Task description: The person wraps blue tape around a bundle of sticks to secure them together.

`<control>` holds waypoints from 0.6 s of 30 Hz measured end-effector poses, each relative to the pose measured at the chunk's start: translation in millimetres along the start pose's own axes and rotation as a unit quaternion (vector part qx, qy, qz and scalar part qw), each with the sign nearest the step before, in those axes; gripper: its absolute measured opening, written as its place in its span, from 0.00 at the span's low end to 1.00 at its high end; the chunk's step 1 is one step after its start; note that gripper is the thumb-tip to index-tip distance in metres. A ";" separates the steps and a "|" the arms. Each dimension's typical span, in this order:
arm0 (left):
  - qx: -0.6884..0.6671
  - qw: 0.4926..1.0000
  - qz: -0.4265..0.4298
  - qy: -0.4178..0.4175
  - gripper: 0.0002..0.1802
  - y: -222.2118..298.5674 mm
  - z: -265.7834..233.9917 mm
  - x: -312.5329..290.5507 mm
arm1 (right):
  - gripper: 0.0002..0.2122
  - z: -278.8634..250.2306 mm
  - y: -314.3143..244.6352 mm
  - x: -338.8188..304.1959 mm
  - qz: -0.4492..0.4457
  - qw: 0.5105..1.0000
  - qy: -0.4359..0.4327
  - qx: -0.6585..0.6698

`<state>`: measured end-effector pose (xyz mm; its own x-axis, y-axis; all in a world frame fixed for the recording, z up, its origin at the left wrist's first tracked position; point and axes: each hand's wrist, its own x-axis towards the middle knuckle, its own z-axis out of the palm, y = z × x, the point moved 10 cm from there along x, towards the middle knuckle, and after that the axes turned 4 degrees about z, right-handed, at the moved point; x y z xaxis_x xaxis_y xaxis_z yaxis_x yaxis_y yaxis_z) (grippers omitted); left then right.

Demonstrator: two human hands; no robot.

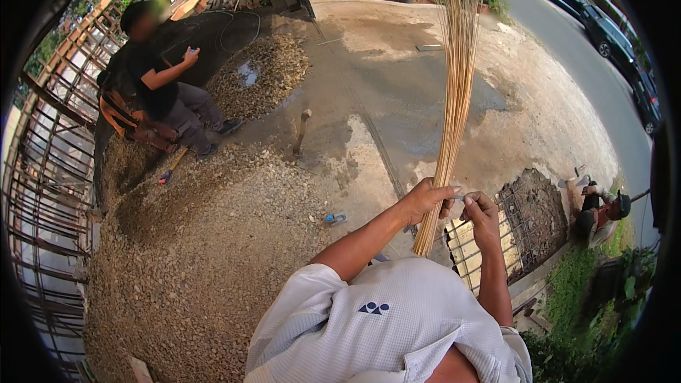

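A long stick broom (461, 74), a bundle of thin tan sticks, stands nearly upright in front of my chest with its fanned ends at the top. My left hand (427, 202) is closed around the bundle near its thicker lower end. Just to the right, my right hand (484, 218) is closed in a pinch. A small greyish strip (459, 197) shows between the two hands, at the right fingertips; whether it is a tie or wire I cannot tell.
Gravel (213, 262) spreads at left, with a blue-capped bottle (335, 218) at its edge. A seated person (159, 85) is at far left. Steel mesh (507, 234) covers an opening at right, where another person (603, 216) crouches. Parked cars (603, 28) line the road.
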<state>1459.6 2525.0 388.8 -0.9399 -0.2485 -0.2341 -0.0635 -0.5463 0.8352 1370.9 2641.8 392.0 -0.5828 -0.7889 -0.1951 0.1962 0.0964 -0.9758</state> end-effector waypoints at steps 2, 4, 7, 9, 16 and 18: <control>0.021 1.000 -0.018 0.009 0.14 -10.1 -4.3 -10.3 | 0.08 -29.8 -12.2 -1.8 -0.051 0.995 0.052 0.072; 0.049 0.998 -0.017 0.019 0.13 -16.2 -16.1 -23.9 | 0.06 -65.9 -34.7 -7.3 -0.067 0.972 0.089 0.207; 0.065 0.997 -0.019 0.045 0.14 -18.6 -28.3 -41.5 | 0.06 -121.8 -58.1 -9.6 -0.116 0.961 0.109 0.228; 0.016 0.997 -0.046 0.062 0.12 -24.3 -32.7 -49.4 | 0.06 -147.4 -51.7 -11.9 -0.109 0.971 0.118 0.176; -0.035 0.993 -0.044 0.103 0.08 -9.3 -7.8 -50.5 | 0.17 -138.6 28.9 -43.1 0.010 0.973 0.122 -0.197; -0.010 0.991 -0.058 0.116 0.08 -16.6 -4.5 -54.8 | 0.24 -98.1 29.8 -52.8 -0.077 0.969 0.079 -0.222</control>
<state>1513.7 2544.1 385.5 -0.8236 -0.3590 -0.4391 -0.1584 -0.5978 0.7858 1330.2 2745.9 363.6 -0.6989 -0.7149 -0.0223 -0.2399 0.2638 -0.9343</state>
